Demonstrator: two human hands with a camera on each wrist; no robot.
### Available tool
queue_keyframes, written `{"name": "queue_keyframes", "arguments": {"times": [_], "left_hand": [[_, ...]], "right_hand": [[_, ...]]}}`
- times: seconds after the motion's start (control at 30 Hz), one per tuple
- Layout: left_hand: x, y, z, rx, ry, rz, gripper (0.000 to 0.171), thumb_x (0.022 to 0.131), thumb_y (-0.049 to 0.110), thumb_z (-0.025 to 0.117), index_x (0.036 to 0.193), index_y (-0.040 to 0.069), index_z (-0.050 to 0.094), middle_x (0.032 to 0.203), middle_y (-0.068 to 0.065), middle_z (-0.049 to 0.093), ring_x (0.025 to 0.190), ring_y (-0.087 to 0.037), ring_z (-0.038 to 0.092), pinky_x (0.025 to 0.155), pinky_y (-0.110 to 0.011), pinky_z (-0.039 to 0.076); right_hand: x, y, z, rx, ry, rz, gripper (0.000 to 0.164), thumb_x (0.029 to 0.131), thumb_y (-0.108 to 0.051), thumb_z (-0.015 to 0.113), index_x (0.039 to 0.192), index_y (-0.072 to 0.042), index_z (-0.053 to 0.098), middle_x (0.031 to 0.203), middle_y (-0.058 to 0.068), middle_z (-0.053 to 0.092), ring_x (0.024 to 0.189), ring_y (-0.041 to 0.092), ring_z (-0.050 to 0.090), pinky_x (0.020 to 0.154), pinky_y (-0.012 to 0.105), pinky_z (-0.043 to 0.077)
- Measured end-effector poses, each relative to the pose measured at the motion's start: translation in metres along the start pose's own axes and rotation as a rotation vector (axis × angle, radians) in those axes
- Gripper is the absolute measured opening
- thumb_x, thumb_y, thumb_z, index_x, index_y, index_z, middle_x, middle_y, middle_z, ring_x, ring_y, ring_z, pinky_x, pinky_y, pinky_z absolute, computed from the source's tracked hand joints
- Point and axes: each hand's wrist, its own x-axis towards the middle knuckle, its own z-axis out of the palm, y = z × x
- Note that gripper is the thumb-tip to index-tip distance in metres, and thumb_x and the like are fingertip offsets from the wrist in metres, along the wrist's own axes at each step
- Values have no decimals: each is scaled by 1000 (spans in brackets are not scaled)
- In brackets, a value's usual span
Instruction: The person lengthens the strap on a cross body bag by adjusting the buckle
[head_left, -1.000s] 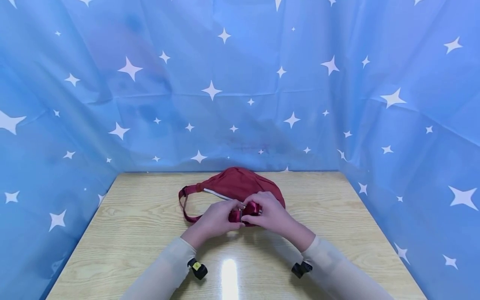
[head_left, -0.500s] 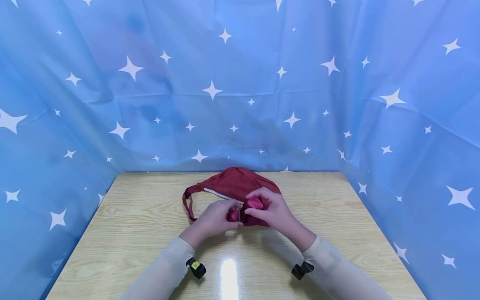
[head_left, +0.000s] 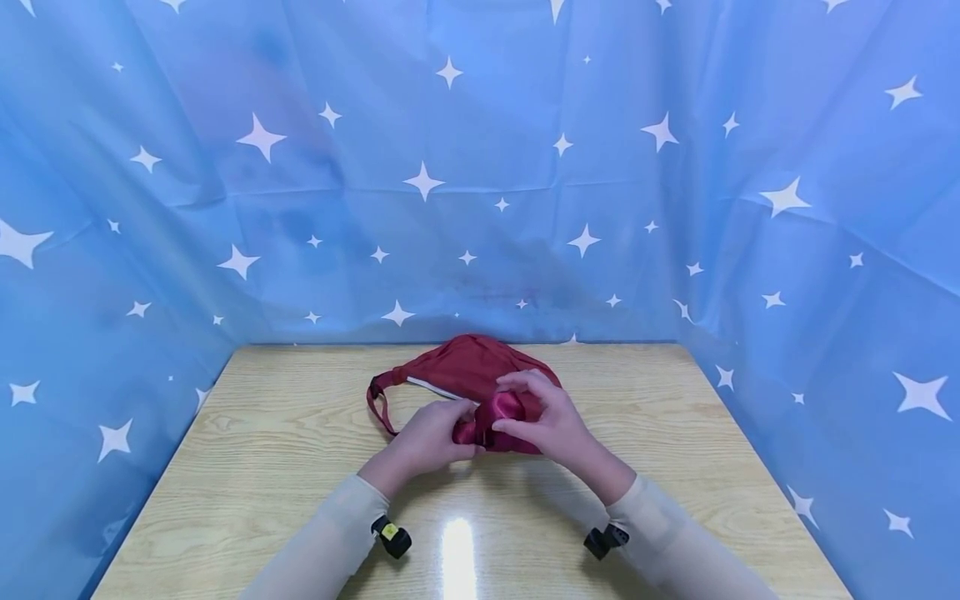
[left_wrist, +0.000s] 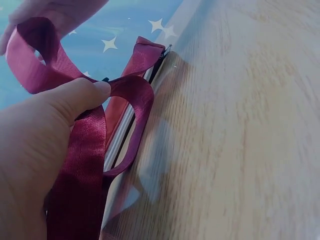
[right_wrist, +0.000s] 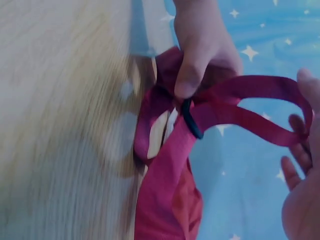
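A dark red waist bag [head_left: 468, 362] lies toward the far side of the table, its webbing strap drawn to the front. My left hand [head_left: 429, 437] pinches the strap [right_wrist: 165, 185] beside a black slider buckle [right_wrist: 191, 119], thumb on top in the left wrist view. To its right, my right hand [head_left: 555, 425] holds a raised loop [right_wrist: 265, 87] of the strap between thumb and fingers. The slider is mostly hidden by the left thumb in the left wrist view. A second loop [left_wrist: 142, 100] hangs beside the light zipper edge [left_wrist: 117, 137].
The wooden table [head_left: 247, 467] reaches back to a blue star-printed curtain [head_left: 480, 183] that also stands at both sides. Another strap loop [head_left: 378, 404] lies left of the bag. Each wrist wears a black camera, the left one [head_left: 393, 537] with a yellow patch.
My right hand has shifted slightly right and up, and its fingers have spread, opening the strap loop wider. The strap at the bag's left has drawn in toward the right. My left hand stays nearly still.
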Motion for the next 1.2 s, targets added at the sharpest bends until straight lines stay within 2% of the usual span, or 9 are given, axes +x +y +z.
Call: {"name": "queue_keyframes", "arguments": {"times": [0.1, 0.2, 0.3, 0.47, 0.63, 0.73, 0.9, 1.07, 1.2], "left_hand": [[0, 0, 0, -8, -1, 0, 42, 92, 38, 92, 124, 22, 71, 103, 12, 70, 91, -8, 62, 83, -34, 55], [-1, 1, -1, -33, -13, -24, 45, 93, 39, 92, 129, 23, 71, 108, 12, 71, 96, -8, 63, 88, -35, 55], [-1, 2, -1, -54, -27, -51, 45, 94, 40, 91, 131, 25, 70, 110, 13, 72, 99, -8, 64, 91, -36, 55], [-2, 3, -2, -67, -35, -69, 44, 95, 40, 91, 130, 27, 69, 110, 14, 72, 99, -8, 64, 91, -36, 55], [-3, 3, -3, -86, -37, -81, 44, 94, 41, 91, 130, 27, 69, 108, 15, 71, 97, -8, 63, 89, -35, 55], [-3, 3, -3, -92, -38, -83, 43, 94, 41, 91, 129, 27, 69, 108, 15, 72, 97, -8, 63, 90, -35, 54], [-3, 3, -3, -98, -38, -84, 43, 94, 41, 91, 129, 26, 69, 108, 15, 71, 97, -8, 63, 89, -35, 55], [-4, 2, -4, -113, -46, -94, 45, 94, 42, 91, 130, 26, 69, 107, 15, 71, 96, -9, 63, 88, -35, 54], [-4, 3, -4, -123, -51, -107, 46, 94, 43, 91, 131, 26, 69, 109, 15, 71, 97, -8, 63, 89, -35, 55]], "right_hand": [[-1, 3, -4, -5, -53, 2, 64, 85, -1, 96, 140, -10, 66, 138, 13, 67, 126, 29, 64, 101, 32, 58], [-7, 9, -9, -40, -94, 38, 67, 84, -6, 98, 142, -11, 64, 143, 11, 64, 127, 31, 63, 98, 34, 60], [-15, 16, -14, -143, -117, 106, 70, 83, -16, 101, 143, -10, 64, 143, 8, 64, 125, 27, 61, 95, 35, 60], [-29, 29, -20, -245, -135, 235, 78, 84, -26, 101, 148, -5, 60, 141, 7, 65, 122, 23, 61, 98, 42, 58], [-38, 38, -22, -304, -117, 308, 79, 84, -21, 101, 149, -7, 58, 137, 5, 66, 120, 22, 64, 101, 49, 57], [-42, 44, -22, -386, -126, 309, 70, 82, -16, 101, 140, -8, 63, 128, 4, 68, 112, 20, 64, 96, 45, 58], [-46, 50, -20, -532, -151, 268, 48, 81, -17, 102, 115, -14, 68, 107, -2, 66, 99, 17, 56, 84, 38, 52], [-47, 53, -20, -575, -156, 177, 37, 81, -14, 100, 93, -15, 66, 92, -3, 65, 90, 17, 52, 77, 37, 46], [-48, 56, -20, -598, -151, 105, 37, 82, -8, 98, 81, -16, 62, 84, -4, 66, 84, 15, 52, 74, 36, 45]]}}
